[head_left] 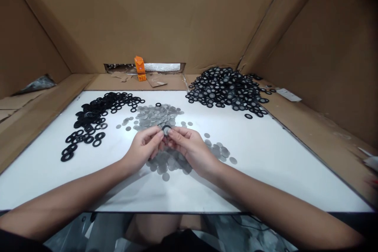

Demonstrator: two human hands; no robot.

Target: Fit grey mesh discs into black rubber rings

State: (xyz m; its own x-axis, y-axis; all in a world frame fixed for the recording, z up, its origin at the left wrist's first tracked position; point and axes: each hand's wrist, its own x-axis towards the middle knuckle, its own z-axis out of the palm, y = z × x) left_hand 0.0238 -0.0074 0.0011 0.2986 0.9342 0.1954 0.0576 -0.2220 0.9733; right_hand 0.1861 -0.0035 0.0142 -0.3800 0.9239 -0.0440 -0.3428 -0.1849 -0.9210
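Between my two hands is a black ring with a grey disc (167,129) at its centre. My left hand (147,144) pinches its left side with thumb and fingers. On the other side my right hand (186,144) grips it, the thumb over the disc's edge. Loose grey discs (156,115) lie spread on the white table beneath and beyond the hands. A single black ring (158,104) rests at the back of these discs. To the left lies a pile of open black rings (94,114). How far the held disc sits inside its ring cannot be made out.
A large heap of black rings with grey centres (226,86) stands at the back right, partly on cardboard. Cardboard walls (165,15) enclose the white table (265,173). An orange box (139,67) stands by a slot in the back wall. A white label (288,95) lies right.
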